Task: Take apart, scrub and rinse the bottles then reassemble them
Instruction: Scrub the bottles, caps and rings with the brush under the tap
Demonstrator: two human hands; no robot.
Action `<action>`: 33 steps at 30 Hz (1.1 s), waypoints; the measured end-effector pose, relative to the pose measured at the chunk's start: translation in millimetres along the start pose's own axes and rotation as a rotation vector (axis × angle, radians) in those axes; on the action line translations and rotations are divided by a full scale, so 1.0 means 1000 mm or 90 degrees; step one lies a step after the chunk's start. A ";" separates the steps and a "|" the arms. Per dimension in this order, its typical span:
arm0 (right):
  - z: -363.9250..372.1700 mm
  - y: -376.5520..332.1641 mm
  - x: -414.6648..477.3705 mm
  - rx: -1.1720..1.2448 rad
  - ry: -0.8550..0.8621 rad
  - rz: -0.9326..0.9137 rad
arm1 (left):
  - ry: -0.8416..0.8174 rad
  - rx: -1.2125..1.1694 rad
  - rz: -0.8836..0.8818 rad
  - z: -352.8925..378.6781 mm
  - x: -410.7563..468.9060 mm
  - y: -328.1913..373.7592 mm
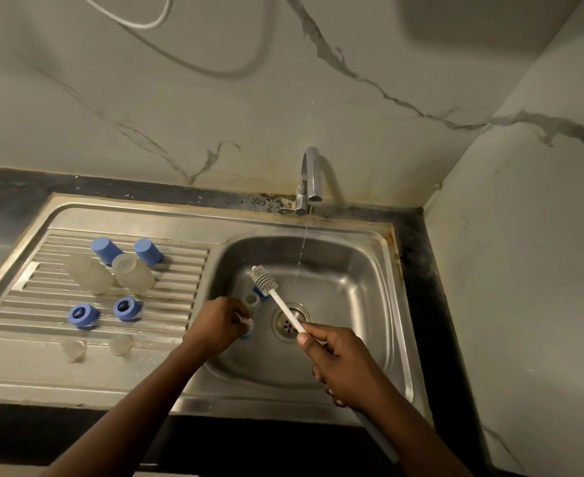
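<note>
The brush (281, 303) is gripped by its handle in the right hand (339, 359) over the sink (359, 270). A blue-and-clear part (251, 302) is pinched in the left hand (220, 325) above the basin's left side. Two bottles (91, 274), caps (106, 249), rings (83, 315) and teats (73, 349) are laid out on the drainboard (180, 270). Water is seen falling from the tap (310, 177).

Veined marble walls (215, 115), black countertop (8, 187), steel sink (128, 215), dim light
</note>
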State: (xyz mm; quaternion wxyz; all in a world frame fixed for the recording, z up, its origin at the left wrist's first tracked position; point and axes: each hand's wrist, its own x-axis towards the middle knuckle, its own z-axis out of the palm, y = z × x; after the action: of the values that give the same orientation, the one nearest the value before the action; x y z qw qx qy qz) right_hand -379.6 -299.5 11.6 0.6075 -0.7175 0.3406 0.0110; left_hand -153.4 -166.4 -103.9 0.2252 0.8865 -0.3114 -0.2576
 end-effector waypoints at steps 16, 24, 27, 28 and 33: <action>-0.014 0.039 0.002 -0.005 -0.021 0.020 | -0.221 0.287 -0.010 0.073 0.027 -0.019; -0.017 0.041 0.016 -0.041 -0.024 0.007 | -0.236 0.347 0.000 0.090 0.029 -0.026; -0.018 0.039 0.019 -0.044 -0.029 0.006 | -0.246 0.364 0.004 0.088 0.027 -0.023; -0.018 0.038 0.020 -0.046 -0.031 0.005 | -0.243 0.364 0.011 0.086 0.027 -0.022; -0.015 0.026 0.024 -0.044 -0.039 -0.002 | -0.169 0.342 0.036 0.063 0.024 -0.006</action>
State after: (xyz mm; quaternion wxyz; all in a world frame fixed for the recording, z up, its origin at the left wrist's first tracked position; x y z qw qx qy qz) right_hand -380.6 -325.0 -16.7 0.5925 -0.7380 0.3199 0.0440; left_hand -171.9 -193.1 -163.3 -0.0530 0.8639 -0.4197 -0.2734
